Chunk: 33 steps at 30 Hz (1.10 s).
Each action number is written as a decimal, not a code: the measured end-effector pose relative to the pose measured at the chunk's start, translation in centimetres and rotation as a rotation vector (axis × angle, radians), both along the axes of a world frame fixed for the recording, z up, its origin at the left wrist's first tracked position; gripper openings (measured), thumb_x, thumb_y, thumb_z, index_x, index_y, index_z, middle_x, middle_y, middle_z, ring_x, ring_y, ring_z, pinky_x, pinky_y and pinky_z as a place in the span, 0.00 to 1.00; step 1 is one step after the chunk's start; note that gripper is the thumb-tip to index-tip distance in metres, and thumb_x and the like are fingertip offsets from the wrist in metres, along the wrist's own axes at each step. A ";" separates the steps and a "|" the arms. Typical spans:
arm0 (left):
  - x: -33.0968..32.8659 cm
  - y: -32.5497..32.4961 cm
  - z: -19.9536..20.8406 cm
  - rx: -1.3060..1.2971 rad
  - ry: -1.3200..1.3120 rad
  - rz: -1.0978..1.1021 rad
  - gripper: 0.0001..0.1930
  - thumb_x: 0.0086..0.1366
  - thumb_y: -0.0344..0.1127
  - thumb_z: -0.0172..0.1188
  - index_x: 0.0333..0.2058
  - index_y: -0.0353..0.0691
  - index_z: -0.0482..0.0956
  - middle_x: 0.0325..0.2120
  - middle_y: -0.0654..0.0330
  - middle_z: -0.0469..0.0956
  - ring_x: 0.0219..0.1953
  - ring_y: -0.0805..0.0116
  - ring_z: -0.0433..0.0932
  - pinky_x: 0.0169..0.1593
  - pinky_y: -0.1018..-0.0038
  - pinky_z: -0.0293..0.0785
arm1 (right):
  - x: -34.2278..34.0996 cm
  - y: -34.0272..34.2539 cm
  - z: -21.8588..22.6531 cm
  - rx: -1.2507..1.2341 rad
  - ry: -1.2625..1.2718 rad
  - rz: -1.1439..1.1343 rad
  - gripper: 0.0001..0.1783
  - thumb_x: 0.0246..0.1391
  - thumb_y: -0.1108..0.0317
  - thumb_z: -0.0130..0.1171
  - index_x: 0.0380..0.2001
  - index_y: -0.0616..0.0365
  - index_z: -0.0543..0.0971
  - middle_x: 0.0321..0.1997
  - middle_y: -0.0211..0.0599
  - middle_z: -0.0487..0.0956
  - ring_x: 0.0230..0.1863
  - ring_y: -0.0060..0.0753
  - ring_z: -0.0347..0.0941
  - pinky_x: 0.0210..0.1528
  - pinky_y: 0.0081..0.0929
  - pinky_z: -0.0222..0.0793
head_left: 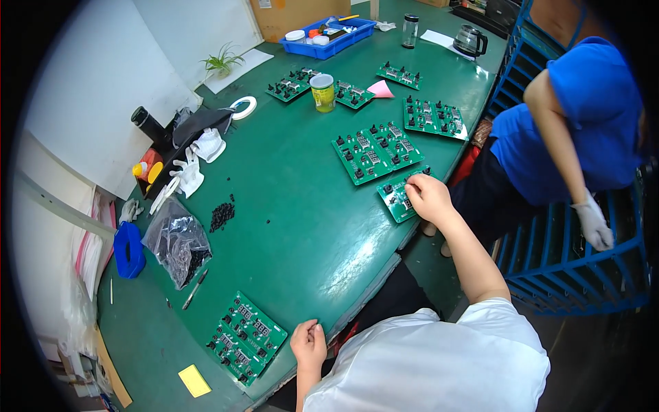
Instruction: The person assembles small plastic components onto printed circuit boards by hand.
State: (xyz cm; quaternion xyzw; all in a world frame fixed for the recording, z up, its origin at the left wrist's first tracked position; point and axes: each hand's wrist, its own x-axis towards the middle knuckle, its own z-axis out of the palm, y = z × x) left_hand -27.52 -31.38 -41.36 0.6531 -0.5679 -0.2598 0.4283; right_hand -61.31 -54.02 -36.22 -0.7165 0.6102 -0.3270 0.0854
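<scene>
My right hand (429, 198) lies over a green circuit board (394, 199) at the table's right edge, covering part of it. Its fingers are closed at the board's face; what sits between them is hidden. Beside the table's near edge, my left hand (309, 345) has its fingers curled in. Whatever it may hold cannot be made out. Left of it lies a larger green circuit board (248, 338) with black knobs and digit displays. Just beyond my right hand is another wide circuit board (377, 152). Small black parts (222, 216) form a loose pile at the left.
A clear bag (175, 237) of black parts and a pen (195, 289) lie left. More circuit boards (434, 118), a yellow-green can (322, 93), a blue tray (328, 40) and a glass pot (469, 41) stand farther back. A person in blue (583, 123) is near blue racks (576, 264).
</scene>
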 end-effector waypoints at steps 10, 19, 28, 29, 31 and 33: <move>-0.4 0.6 -0.4 -0.039 0.014 0.011 0.04 0.54 0.25 0.59 0.30 0.33 0.76 0.19 0.59 0.72 0.18 0.73 0.69 0.23 0.79 0.66 | 3.0 -2.8 -1.0 0.166 0.435 -0.065 0.17 0.50 0.55 0.52 0.21 0.58 0.77 0.23 0.44 0.78 0.29 0.48 0.75 0.32 0.44 0.71; 0.1 0.0 0.0 -0.081 -0.057 0.000 0.04 0.53 0.27 0.59 0.29 0.35 0.76 0.20 0.58 0.73 0.20 0.68 0.72 0.24 0.75 0.68 | 8.9 2.9 10.5 0.517 0.156 0.462 0.16 0.50 0.58 0.53 0.19 0.60 0.75 0.21 0.48 0.74 0.27 0.50 0.72 0.30 0.43 0.66; 0.9 1.6 -0.5 -0.181 -0.191 0.069 0.05 0.54 0.31 0.58 0.29 0.37 0.77 0.23 0.54 0.75 0.25 0.56 0.75 0.28 0.65 0.71 | 24.9 -8.1 7.8 0.052 0.735 0.646 0.19 0.52 0.53 0.49 0.24 0.57 0.78 0.29 0.45 0.78 0.33 0.50 0.75 0.35 0.44 0.71; 0.4 2.3 -1.1 -0.100 -0.162 0.109 0.06 0.54 0.34 0.57 0.30 0.39 0.77 0.25 0.52 0.75 0.27 0.50 0.75 0.30 0.61 0.72 | 26.4 -9.6 6.8 0.067 0.782 0.608 0.18 0.52 0.53 0.49 0.28 0.57 0.78 0.32 0.47 0.78 0.35 0.51 0.75 0.35 0.45 0.71; -0.7 1.5 -2.1 -0.037 -0.146 0.092 0.07 0.54 0.36 0.56 0.28 0.40 0.74 0.25 0.52 0.73 0.29 0.50 0.73 0.32 0.59 0.70 | 26.3 -14.1 3.8 -0.008 0.687 0.565 0.17 0.54 0.55 0.49 0.32 0.58 0.77 0.39 0.47 0.77 0.41 0.48 0.73 0.39 0.42 0.70; -1.6 0.0 -2.3 -0.170 -0.049 0.012 0.05 0.51 0.34 0.56 0.26 0.40 0.74 0.24 0.52 0.73 0.29 0.49 0.72 0.31 0.58 0.69 | 18.9 -27.9 -5.7 -0.167 0.760 0.642 0.19 0.57 0.60 0.48 0.44 0.62 0.74 0.45 0.50 0.75 0.46 0.49 0.71 0.47 0.39 0.67</move>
